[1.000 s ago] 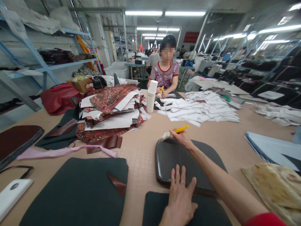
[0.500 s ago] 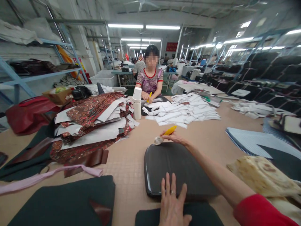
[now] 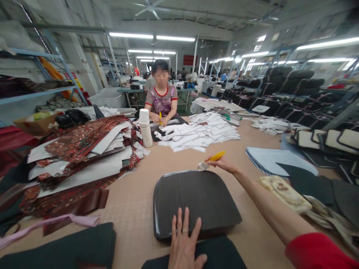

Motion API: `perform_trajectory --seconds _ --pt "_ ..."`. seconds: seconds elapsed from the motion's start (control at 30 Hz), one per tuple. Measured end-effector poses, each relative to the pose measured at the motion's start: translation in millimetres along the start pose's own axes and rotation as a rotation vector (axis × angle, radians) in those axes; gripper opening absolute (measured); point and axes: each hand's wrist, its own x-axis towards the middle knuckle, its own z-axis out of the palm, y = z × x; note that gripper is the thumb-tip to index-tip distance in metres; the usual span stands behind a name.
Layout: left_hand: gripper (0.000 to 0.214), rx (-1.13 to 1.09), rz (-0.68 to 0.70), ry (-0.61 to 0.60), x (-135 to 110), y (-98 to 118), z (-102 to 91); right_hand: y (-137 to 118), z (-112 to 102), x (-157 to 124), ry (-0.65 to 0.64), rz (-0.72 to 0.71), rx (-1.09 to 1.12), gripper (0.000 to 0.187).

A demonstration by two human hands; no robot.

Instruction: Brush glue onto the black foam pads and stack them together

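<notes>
A stack of dark grey panels [image 3: 193,198] with rounded corners lies on the brown table. My left hand [image 3: 185,235] rests on its near edge, fingers spread flat, a ring on one finger. At the far edge, my right hand [image 3: 221,163] is closed around a brush with a yellow handle [image 3: 217,155]. Its whitish bristles touch the rim of the stack. A wet-looking shine runs along the far and left edges. Under my left wrist lies a dark green piece [image 3: 218,254].
Patterned red-brown sheets [image 3: 86,138] are piled at the left, by a white cylinder [image 3: 145,129]. White strips [image 3: 196,130] lie before a person [image 3: 162,99] across the table, who also holds something yellow. Striped sheets [image 3: 269,160] and a cream cloth [image 3: 286,192] lie at the right.
The brush in my right hand has moved rightward along the far edge of the stack. My left hand stays on the near edge. The whole view has turned to the right.
</notes>
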Motion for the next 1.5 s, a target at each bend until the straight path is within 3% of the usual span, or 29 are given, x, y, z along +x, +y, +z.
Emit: perform_trajectory --seconds 0.17,0.27,0.5,0.63,0.9,1.33,1.5 --pt "0.095 0.062 -0.032 -0.018 0.7 9.1 -9.3 10.8 -35.3 -33.8 0.130 0.035 0.021 0.036" --pt "0.092 0.092 -0.076 -0.063 2.0 18.9 -18.7 9.5 -39.1 -46.0 0.217 0.050 0.019 0.035" --pt "0.081 0.144 -0.100 -0.045 2.0 31.0 -30.8 14.4 -11.5 -55.4 0.384 0.028 0.036 0.035" --pt "0.083 0.169 -0.070 0.000 0.7 28.2 -26.0 20.1 -12.7 -62.8 0.516 0.051 0.024 0.035" --pt "0.084 0.237 -0.024 0.127 -2.0 25.1 -16.3 26.6 5.3 -69.4 0.590 0.038 0.007 0.034" --pt "0.076 0.258 -0.021 0.173 -0.9 29.4 -18.2 14.8 24.2 -151.9 0.695 0.118 -0.140 0.030" --pt "0.077 0.251 -0.019 0.166 -0.4 30.2 -18.4 6.5 44.7 -207.9 0.730 0.146 -0.178 0.030"
